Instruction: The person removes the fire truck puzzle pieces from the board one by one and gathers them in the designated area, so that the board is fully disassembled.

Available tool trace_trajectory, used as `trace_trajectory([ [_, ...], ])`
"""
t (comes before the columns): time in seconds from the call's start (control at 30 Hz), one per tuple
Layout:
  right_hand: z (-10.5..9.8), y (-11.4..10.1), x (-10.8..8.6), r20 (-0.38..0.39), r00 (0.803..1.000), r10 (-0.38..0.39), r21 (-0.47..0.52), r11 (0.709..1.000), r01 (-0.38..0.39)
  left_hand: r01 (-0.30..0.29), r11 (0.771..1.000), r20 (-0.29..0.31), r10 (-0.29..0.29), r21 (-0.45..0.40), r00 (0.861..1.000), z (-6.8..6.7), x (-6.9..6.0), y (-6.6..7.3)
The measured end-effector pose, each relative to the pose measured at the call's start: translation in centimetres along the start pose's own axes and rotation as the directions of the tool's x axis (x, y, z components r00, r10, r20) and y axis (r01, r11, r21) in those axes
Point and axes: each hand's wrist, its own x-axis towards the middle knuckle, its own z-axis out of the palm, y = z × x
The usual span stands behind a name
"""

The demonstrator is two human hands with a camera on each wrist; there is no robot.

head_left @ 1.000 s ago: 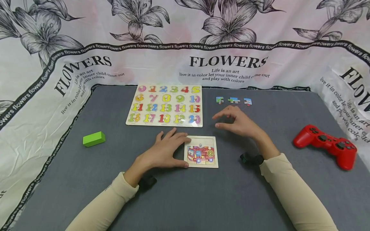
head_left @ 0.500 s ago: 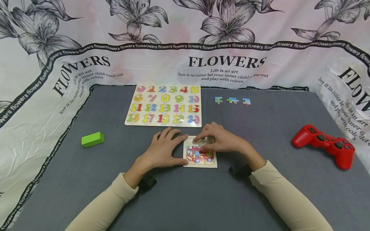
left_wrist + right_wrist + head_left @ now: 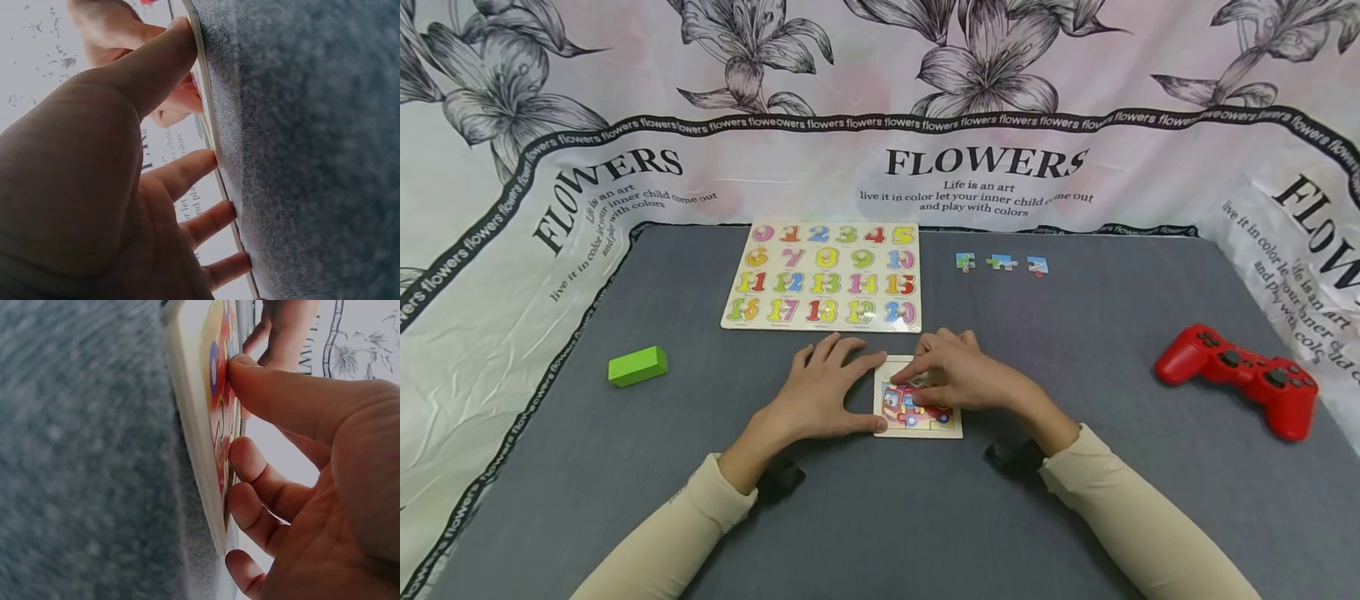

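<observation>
A small square wooden jigsaw puzzle [image 3: 955, 432] with a red vehicle picture lies on the grey table in the head view. My left hand [image 3: 820, 392] rests at its left side, fingers spread, thumb and index finger touching the frame's edge. Over the puzzle is my right hand [image 3: 962, 371], thumb and index fingertips on the picture with a gap between them; its palm and fingers hide the upper right part. In the right wrist view the right thumb [image 3: 281, 387] touches the picture's surface. No loose piece shows between the fingertips.
Three loose jigsaw pieces [image 3: 1002, 262] lie in a row at the back right. Behind the puzzle is a number board [image 3: 823, 321]. A green block [image 3: 637, 367] sits at the left, a red game controller [image 3: 1236, 379] at the right. A flower-printed sheet [image 3: 760, 192] borders the table.
My right hand has come from beside the loose pieces down and left onto the puzzle, its fingertips now on the picture. The left hand stays at the frame's edge.
</observation>
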Motion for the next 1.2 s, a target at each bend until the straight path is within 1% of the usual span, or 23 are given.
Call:
trace_trajectory([
  [0.3,-0.06,-0.09,0.15,0.008,1.0,0.024,0.057,0.998,-0.024,0.019,1.0,-0.027,-0.019,-0.024,0.999,0.34,0.0,-0.07],
  [0.43,0.16,0.12,0.3,0.007,0.999,0.047,0.073,0.996,-0.047,0.025,0.999,-0.032,-0.025,-0.028,0.999,0.31,-0.01,0.06],
  [0.63,0.32,0.11,0.26,0.003,0.997,0.074,0.094,0.993,-0.073,0.039,0.998,-0.023,-0.04,-0.039,0.999,0.39,0.06,0.06],
  [0.9,0.3,0.03,0.14,-0.011,0.998,0.068,0.108,0.992,-0.066,0.049,0.998,-0.049,-0.051,-0.042,0.998,0.4,0.07,0.58],
  [1.2,0.46,0.08,0.21,-0.018,0.997,0.073,0.125,0.99,-0.07,0.087,0.995,-0.042,-0.089,-0.04,0.995,0.41,0.22,0.83],
])
